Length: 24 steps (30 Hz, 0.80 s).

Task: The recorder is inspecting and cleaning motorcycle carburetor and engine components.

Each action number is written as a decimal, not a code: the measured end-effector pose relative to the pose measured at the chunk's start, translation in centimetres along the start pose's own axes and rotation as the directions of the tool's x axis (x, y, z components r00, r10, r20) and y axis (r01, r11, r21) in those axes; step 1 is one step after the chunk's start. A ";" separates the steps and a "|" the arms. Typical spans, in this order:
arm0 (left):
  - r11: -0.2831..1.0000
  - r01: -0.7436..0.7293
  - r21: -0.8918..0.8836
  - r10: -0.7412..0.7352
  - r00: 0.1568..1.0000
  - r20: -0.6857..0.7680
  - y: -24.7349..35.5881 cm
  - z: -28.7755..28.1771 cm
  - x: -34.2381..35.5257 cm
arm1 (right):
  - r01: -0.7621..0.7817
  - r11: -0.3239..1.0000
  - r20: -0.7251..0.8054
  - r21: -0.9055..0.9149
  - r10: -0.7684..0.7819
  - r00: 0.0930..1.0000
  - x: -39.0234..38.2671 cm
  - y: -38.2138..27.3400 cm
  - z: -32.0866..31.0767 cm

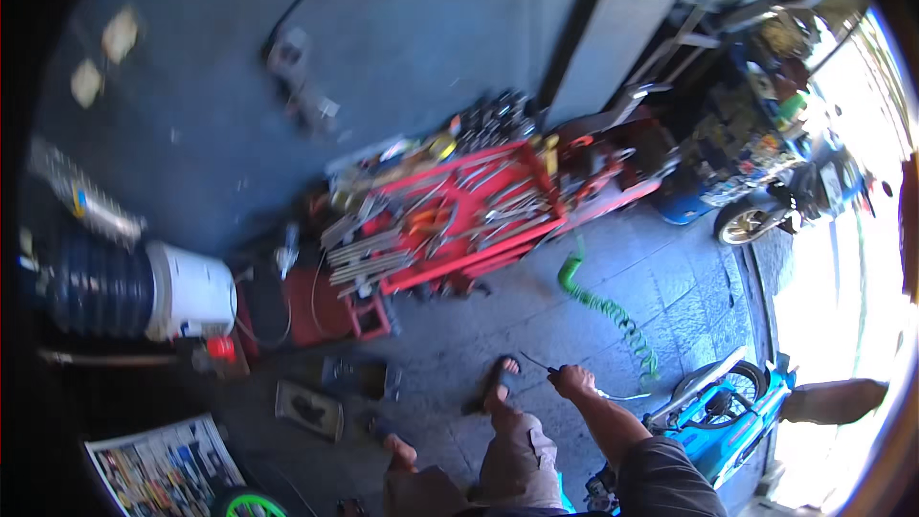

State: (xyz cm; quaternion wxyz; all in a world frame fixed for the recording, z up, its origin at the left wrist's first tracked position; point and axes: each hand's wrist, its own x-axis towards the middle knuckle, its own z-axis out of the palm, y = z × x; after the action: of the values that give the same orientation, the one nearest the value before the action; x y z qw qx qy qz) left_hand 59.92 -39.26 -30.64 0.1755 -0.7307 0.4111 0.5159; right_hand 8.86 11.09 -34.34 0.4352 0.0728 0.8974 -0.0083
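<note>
My right hand (574, 381) is closed round the dark handle of a thin tool with a long shaft (532, 361), which looks like a screwdriver. It is held out over the paved floor, near my sandalled foot (503, 378). A light blue motorcycle (704, 440) is just to the right of that arm. A green coiled hose (613, 311) hangs or lies beyond the hand, with a thinner pale line near its lower end. My left hand is out of the picture.
Ahead stands a red tool cart (483, 263) loaded with several tools. A white bucket (191, 292) is at the left, shallow trays (306, 410) lie on the floor (555, 335), and a green-rimmed wheel (249, 503) is at lower left. Another motorbike (804, 196) stands by the bright doorway.
</note>
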 end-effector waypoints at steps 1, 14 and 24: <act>0.993 -0.119 0.002 0.119 0.993 0.007 3.7 3.3 -0.7 | 0.036 0.991 -0.072 0.126 -0.027 0.997 -1.0 2.0 -2.6; 0.461 -0.671 0.581 0.706 0.674 0.217 28.7 39.7 -20.3 | 0.527 0.276 -0.589 0.804 0.238 0.773 -3.7 19.7 -30.8; 0.729 -0.574 0.372 0.585 0.805 0.095 30.4 45.2 -14.2 | 0.879 -0.046 -0.880 0.474 -0.065 0.471 1.5 15.9 -62.0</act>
State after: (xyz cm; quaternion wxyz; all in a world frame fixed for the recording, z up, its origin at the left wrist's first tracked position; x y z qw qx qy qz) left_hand 6.71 -20.75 -31.16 0.1390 -0.5245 0.7133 0.4436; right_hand -38.21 31.81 3.77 -0.0846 -0.0388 0.7113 -0.6967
